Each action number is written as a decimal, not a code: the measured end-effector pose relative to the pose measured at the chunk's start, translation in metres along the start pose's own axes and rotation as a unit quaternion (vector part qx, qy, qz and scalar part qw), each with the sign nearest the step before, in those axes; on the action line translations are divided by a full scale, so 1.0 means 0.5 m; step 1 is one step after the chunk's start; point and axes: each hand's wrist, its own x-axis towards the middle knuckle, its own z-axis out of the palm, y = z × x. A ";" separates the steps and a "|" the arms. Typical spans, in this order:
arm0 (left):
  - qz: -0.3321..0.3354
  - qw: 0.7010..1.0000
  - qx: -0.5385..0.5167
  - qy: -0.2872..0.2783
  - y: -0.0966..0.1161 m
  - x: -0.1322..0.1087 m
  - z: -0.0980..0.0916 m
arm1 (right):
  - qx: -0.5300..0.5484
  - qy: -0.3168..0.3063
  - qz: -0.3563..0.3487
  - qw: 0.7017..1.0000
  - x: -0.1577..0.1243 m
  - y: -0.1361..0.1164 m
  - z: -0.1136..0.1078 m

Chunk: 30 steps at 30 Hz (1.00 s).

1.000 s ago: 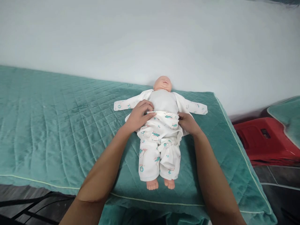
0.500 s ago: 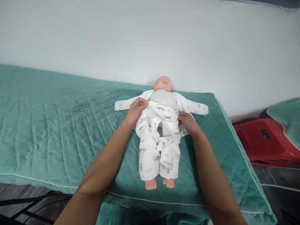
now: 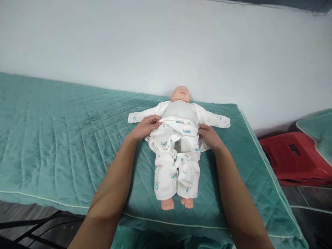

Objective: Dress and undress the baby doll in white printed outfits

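A baby doll (image 3: 180, 93) lies on its back on a teal quilted mattress (image 3: 64, 138), head toward the wall. It wears an open white printed top with sleeves spread sideways and white printed trousers (image 3: 176, 162); its grey torso shows between them and bare feet stick out below. My left hand (image 3: 145, 126) pinches the trousers' waistband at the doll's left-hand side. My right hand (image 3: 209, 136) grips the waistband on the other side. Both hands have fingers closed on the cloth.
A white wall runs behind the mattress. A red plastic object (image 3: 293, 159) sits on the dark floor at the right, beside another teal cushion (image 3: 317, 129). The mattress's near edge has a pale piping line.
The waistband went up toward the chest, then came back down a little. My left hand shifted left and lower along the waistband; my right hand stayed at the doll's side.
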 end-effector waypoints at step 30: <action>0.031 0.998 -0.046 -0.014 -0.003 0.003 0.018 | -0.119 0.110 -0.145 0.976 -0.018 -0.030 0.038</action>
